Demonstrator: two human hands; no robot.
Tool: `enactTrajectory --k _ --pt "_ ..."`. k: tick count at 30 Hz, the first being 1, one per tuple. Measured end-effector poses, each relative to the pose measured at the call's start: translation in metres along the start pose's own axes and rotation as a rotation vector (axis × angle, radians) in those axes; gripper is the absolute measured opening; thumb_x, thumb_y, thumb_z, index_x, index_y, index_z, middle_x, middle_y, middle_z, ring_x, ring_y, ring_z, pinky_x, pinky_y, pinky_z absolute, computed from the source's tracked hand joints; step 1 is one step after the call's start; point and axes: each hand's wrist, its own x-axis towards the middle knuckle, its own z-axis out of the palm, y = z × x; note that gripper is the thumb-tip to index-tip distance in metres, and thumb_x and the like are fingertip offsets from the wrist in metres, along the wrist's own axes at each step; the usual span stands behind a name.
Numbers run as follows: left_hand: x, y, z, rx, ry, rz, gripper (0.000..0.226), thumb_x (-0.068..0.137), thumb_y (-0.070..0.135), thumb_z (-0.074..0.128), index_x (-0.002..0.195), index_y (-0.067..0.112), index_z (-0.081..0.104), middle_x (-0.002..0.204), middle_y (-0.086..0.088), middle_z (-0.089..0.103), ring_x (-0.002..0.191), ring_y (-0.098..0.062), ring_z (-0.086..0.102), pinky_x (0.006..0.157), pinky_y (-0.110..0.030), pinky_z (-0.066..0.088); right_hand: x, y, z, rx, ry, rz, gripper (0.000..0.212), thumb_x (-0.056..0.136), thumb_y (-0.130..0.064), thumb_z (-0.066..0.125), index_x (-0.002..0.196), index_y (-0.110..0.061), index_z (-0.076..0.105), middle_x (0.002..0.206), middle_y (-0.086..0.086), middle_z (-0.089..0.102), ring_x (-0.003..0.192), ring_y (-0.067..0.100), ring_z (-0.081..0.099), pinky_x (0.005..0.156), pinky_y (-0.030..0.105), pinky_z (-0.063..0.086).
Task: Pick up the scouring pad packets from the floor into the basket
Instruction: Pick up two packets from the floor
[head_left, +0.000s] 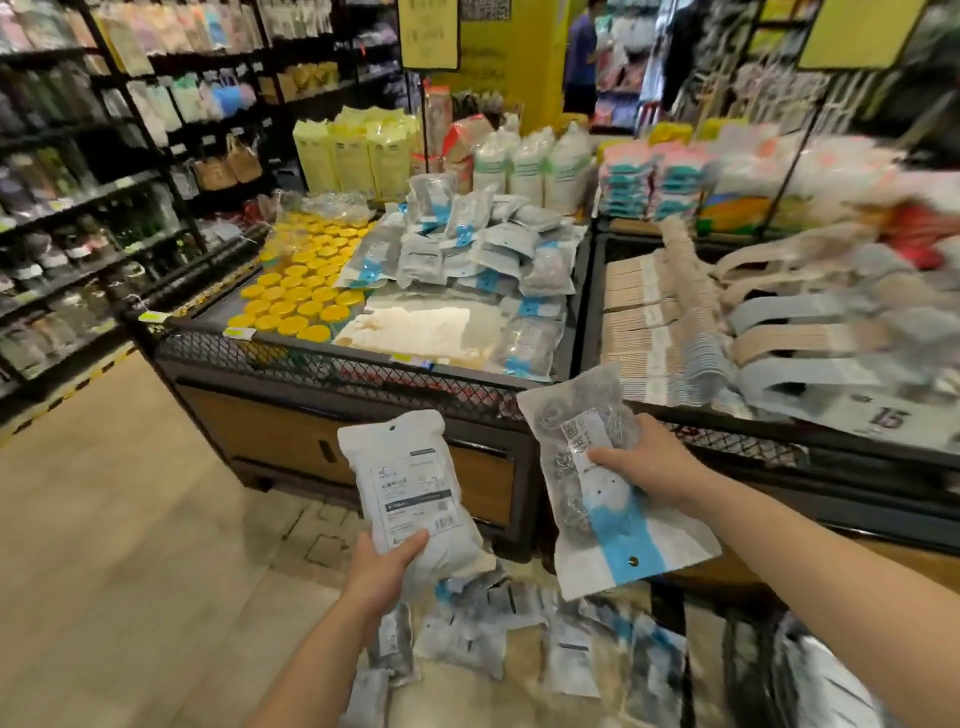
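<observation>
Two scouring pad packets in hand, more underfoot, the mesh basket (363, 358) just ahead.
I have my left hand (382, 569) with fingers (410, 543) pinching a white packet (410, 483) by its lower end, and my right hand (649, 467) curled round a blue-striped packet (613, 525) at mid-length; neither is over the rim. Loose packets (467, 639) lie on the floor (130, 545) below. The slick film may slip from that end pinch, and a hasty toss could tumble the heaped pile (467, 249).

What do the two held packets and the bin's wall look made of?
Left packet: likely matte whitish plastic film, creased and printed.
Right packet: clear glossy plastic with blue print; coiled metal wire seems visible inside.
Bin wall: black metal mesh, by its diamond openings.
</observation>
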Motion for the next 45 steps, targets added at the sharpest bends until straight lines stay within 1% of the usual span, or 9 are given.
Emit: enactTrajectory --k 9,15,20,23,27,30,32,38,45 --pt "-0.022 -0.001 0.120 0.241 -0.280 -0.013 0.017 0.089 0.023 0.070 0.101 0.022 0.058 0.095 0.006 0.065 0.088 -0.016 0.059 0.084 -0.032 0.045 -0.080 0.113 -0.090 0.062 0.217 0.231 0.016 0.077 -0.019 0.068 0.091 -0.012 0.072 0.085 0.002 0.076 0.083 0.021 0.073 0.084 0.043 0.058" --pt "-0.047 -0.018 0.222 0.358 -0.365 -0.008 0.030 0.085 0.020 0.076 0.112 0.010 0.068 0.104 -0.007 0.071 0.086 -0.022 0.066 0.066 -0.029 0.049 -0.138 0.193 -0.161 0.194 0.352 0.317 0.008 0.091 -0.017 0.061 0.094 -0.019 0.069 0.090 -0.004 0.073 0.079 0.006 0.067 0.058 0.019 0.048" --pt "-0.081 -0.050 0.320 0.410 -0.461 -0.052 0.030 0.082 0.012 0.077 0.111 0.007 0.070 0.107 -0.009 0.073 0.088 -0.025 0.069 0.082 -0.035 0.053 -0.187 0.275 -0.230 0.237 0.468 0.430 0.010 0.087 -0.020 0.064 0.091 -0.014 0.069 0.087 0.000 0.073 0.080 0.013 0.068 0.059 0.024 0.049" --pt "-0.110 -0.071 0.382 0.436 -0.505 -0.080 0.020 0.082 0.013 0.078 0.101 0.012 0.070 0.108 -0.009 0.073 0.088 -0.026 0.069 0.080 -0.035 0.053 -0.215 0.327 -0.272 0.224 0.519 0.497 0.032 0.081 -0.029 0.067 0.106 -0.010 0.065 0.097 0.003 0.070 0.082 0.014 0.064 0.056 0.023 0.044" --pt "-0.148 -0.098 0.461 0.507 -0.547 -0.093 0.023 0.085 0.014 0.075 0.106 0.011 0.064 0.106 -0.011 0.068 0.085 -0.027 0.061 0.080 -0.034 0.048 -0.253 0.377 -0.326 0.269 0.573 0.584 0.011 0.089 -0.021 0.065 0.094 -0.017 0.056 0.090 0.000 0.062 0.084 0.014 0.059 0.075 0.027 0.046" --pt "-0.170 -0.115 0.507 0.562 -0.564 -0.117 0.036 0.082 0.017 0.078 0.115 0.006 0.067 0.112 -0.014 0.071 0.094 -0.031 0.067 0.083 -0.038 0.054 -0.274 0.425 -0.359 0.282 0.614 0.627 0.055 0.072 -0.040 0.072 0.117 -0.011 0.058 0.108 0.006 0.068 0.099 0.022 0.065 0.091 0.040 0.054" --pt "-0.180 -0.127 0.532 0.606 -0.577 -0.124 0.038 0.080 0.021 0.080 0.115 0.009 0.069 0.113 -0.013 0.072 0.097 -0.031 0.069 0.091 -0.044 0.055 -0.286 0.454 -0.374 0.310 0.647 0.670 0.059 0.074 -0.039 0.072 0.122 -0.009 0.058 0.113 0.008 0.067 0.103 0.026 0.065 0.094 0.044 0.053" --pt "-0.191 -0.157 0.590 0.680 -0.597 -0.162 0.039 0.082 0.019 0.078 0.119 0.012 0.065 0.113 -0.009 0.070 0.101 -0.029 0.067 0.094 -0.044 0.054 -0.311 0.506 -0.396 0.383 0.740 0.816 0.047 0.082 -0.030 0.070 0.118 -0.003 0.056 0.110 0.012 0.065 0.103 0.030 0.063 0.084 0.037 0.051" --pt "-0.156 -0.224 0.638 0.835 -0.550 -0.288 0.045 0.076 0.027 0.082 0.115 0.014 0.065 0.110 -0.005 0.071 0.098 -0.028 0.068 0.091 -0.039 0.055 -0.301 0.588 -0.364 0.462 0.733 1.009 0.065 0.090 -0.036 0.066 0.142 -0.010 0.037 0.133 0.011 0.054 0.108 0.027 0.058 0.074 0.036 0.053"
